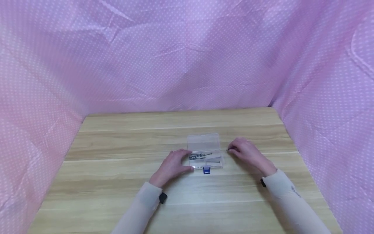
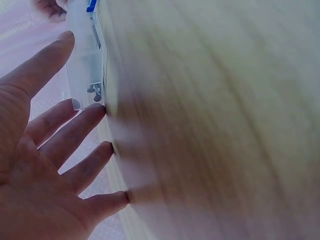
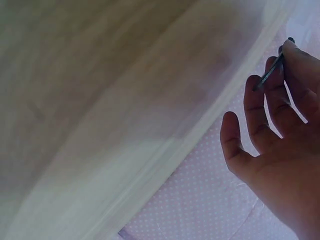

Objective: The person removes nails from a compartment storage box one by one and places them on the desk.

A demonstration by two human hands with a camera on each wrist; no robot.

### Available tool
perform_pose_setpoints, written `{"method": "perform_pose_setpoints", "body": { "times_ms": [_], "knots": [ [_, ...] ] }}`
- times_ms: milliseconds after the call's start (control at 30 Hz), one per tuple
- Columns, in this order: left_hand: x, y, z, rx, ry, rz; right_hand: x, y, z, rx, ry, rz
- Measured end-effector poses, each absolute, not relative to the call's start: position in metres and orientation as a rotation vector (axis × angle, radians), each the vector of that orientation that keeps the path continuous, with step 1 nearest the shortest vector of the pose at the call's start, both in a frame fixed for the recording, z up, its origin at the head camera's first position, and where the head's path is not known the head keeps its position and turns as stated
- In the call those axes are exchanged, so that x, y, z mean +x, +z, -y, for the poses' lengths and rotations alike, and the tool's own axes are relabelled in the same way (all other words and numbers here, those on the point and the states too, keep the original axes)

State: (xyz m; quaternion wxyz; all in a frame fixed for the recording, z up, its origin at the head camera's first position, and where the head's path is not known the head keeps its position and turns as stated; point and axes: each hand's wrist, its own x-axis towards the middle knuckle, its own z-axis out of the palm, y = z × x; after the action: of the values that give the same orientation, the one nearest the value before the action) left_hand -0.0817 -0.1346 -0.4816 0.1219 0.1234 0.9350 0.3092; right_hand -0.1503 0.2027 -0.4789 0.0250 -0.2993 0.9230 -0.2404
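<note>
A clear plastic box [image 1: 214,164] with a blue latch [image 1: 206,170] lies on the table, its lid [image 1: 203,142] swung open to the back. Several metal nails [image 1: 197,156] lie jumbled in its left part, and other nails [image 1: 214,161] are at the front right. My left hand [image 1: 173,165] holds the box's left end between thumb and fingers, the other fingers spread in the left wrist view. Just right of the box, my right hand [image 1: 248,152] pinches a single nail [image 3: 270,71] between thumb and fingertips. Its little finger stands apart, slightly bent.
The wood-grain table [image 1: 102,182] carries the box towards its right half. Pink dotted cloth [image 1: 175,65] hangs behind the table and along both sides. A black wrist strap piece [image 1: 163,197] shows below the left sleeve.
</note>
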Motion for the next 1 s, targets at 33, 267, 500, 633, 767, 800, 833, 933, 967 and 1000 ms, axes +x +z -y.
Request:
{"method": "perform_pose_setpoints", "body": {
  "times_ms": [33,267,500,633,767,800,833,933,967,1000],
  "knots": [
    [-0.0817,-0.4814,0.1347,0.361,0.912,-2.728,-0.151,-0.4799,-0.2027,-0.926,-0.733,-2.852],
    [-0.0782,-0.4807,0.1373,0.342,0.934,-2.725,-0.156,-0.4833,-0.1993,-0.943,-0.679,-2.822],
    [-0.0768,-0.4809,0.1396,0.346,0.93,-2.739,-0.1581,-0.4848,-0.1943,-0.974,-0.652,-2.797],
    [-0.0782,-0.4819,0.1384,0.353,0.918,-2.736,-0.1593,-0.4867,-0.1956,-0.979,-0.638,-2.8],
    [-0.0792,-0.4817,0.1363,0.352,0.916,-2.729,-0.1603,-0.4871,-0.1972,-0.984,-0.616,-2.804],
    [-0.0794,-0.4812,0.1357,0.348,0.918,-2.725,-0.1604,-0.4871,-0.1976,-0.983,-0.612,-2.805],
    [-0.0796,-0.481,0.1352,0.35,0.921,-2.725,-0.1603,-0.4869,-0.1979,-0.982,-0.611,-2.805],
    [-0.0799,-0.4803,0.1338,0.352,0.929,-2.721,-0.1598,-0.4867,-0.1991,-0.984,-0.613,-2.805],
    [-0.08,-0.4804,0.1335,0.352,0.931,-2.721,-0.1595,-0.4868,-0.1994,-0.988,-0.614,-2.804],
    [-0.0798,-0.4803,0.133,0.348,0.931,-2.72,-0.1591,-0.4866,-0.1997,-0.993,-0.615,-2.803]
  ]
}}
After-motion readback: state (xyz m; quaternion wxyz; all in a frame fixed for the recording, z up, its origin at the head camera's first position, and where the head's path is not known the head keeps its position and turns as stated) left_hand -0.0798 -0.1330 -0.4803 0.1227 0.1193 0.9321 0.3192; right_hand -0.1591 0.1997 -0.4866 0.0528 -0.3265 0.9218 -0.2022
